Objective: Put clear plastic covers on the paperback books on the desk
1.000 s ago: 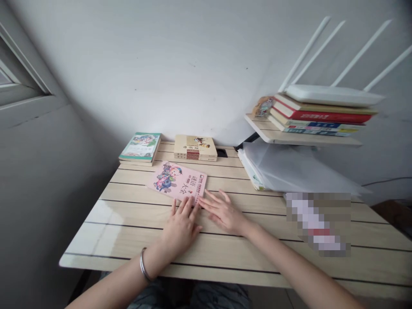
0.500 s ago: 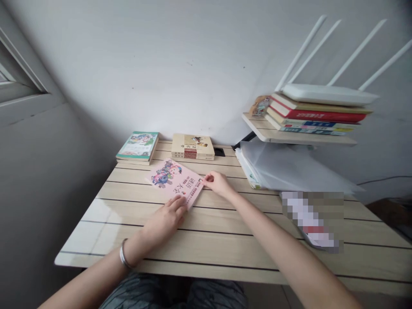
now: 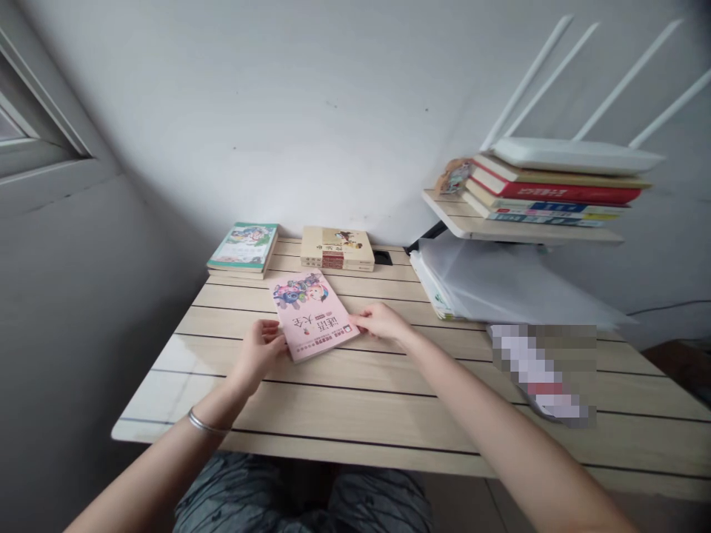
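Note:
A pink book with cartoon figures and upside-down Chinese characters lies on the slatted wooden desk, slightly turned. At its left edge is my left hand, fingers curved and apart, touching the side near the lower corner. My right hand pinches the book's lower right corner between thumb and fingers. Behind the book, toward the wall, lie a green-edged book stack on the left and a beige book stack in the middle.
A raised shelf at the right holds stacked books under a white router. Below it lie papers in clear plastic. A blurred-out item rests on the desk beside my right forearm.
The pink book has turned so its lower edge faces me more. My left hand has moved off its cover to its left side. My right hand remains at the corner.

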Tool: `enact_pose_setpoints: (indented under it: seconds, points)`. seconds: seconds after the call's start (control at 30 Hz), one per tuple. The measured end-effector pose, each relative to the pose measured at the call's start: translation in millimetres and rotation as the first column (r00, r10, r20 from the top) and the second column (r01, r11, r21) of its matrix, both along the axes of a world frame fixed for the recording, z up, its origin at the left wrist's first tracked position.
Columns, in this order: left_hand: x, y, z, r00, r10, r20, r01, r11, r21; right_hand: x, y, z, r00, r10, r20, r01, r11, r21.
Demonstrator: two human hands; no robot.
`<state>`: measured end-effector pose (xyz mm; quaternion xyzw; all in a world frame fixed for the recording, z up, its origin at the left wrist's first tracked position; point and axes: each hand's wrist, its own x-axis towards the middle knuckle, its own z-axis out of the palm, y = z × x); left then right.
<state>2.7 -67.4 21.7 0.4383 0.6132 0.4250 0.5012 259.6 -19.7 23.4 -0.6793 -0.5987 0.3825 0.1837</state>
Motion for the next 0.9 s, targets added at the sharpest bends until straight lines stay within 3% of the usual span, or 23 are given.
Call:
enact_pose_setpoints:
  seconds: [0.13,0.27,0.47,0.57,0.63,0.7,0.77,0.83,0.9]
  points:
    - [-2.4,11.6,9.6,0.997,-0.037,0.067,0.042,0.996,-0.077,-9.5,-2.7,9.0,0.998,0.020,-0.059,-0.025,0.995,-0.099]
    - [-4.0,21.9,11.8,0.989,-0.150,0.010,0.150,0.984,-0.098,-11.4,-6.4,13.3,0.993,0.060,-0.102,-0.075,0.986,-0.150]
    - [5.0,28.9,2.1,0.915,-0.233,-0.330,0.251,0.968,0.014,-2.8,-12.8,6.4,0.996,0.086,0.003,-0.085,0.990,-0.109]
    - [10.1,19.2,0.5,0.866,-0.179,-0.467,0.266,0.955,0.129,3.4,-21.4,6.0,0.978,0.040,0.207,-0.050,0.998,0.043]
    - [10.7,4.0,-0.1,0.784,-0.165,-0.599,0.384,0.886,0.258,0.8,-34.9,6.6,0.908,-0.060,0.414,-0.054,0.965,0.258]
    - [8.0,-14.8,-2.3,0.588,-0.149,-0.795,0.632,0.698,0.337,-12.4,-56.4,4.9,0.842,-0.128,0.524,-0.153,0.875,0.459]
    - [3.0,-31.1,-7.2,0.385,-0.108,-0.917,0.798,0.538,0.271,-36.1,-82.6,-1.0,0.858,-0.016,0.513,-0.313,0.776,0.548]
    - [-2.5,-40.1,-14.1,0.276,-0.101,-0.956,0.846,0.497,0.192,-63.3,-107.1,-10.5,0.822,0.196,0.536,-0.511,0.669,0.540]
    - [-6.8,-41.1,-21.1,0.228,-0.117,-0.967,0.859,0.492,0.143,-83.1,-123.6,-20.5,0.784,0.278,0.556,-0.582,0.642,0.500]
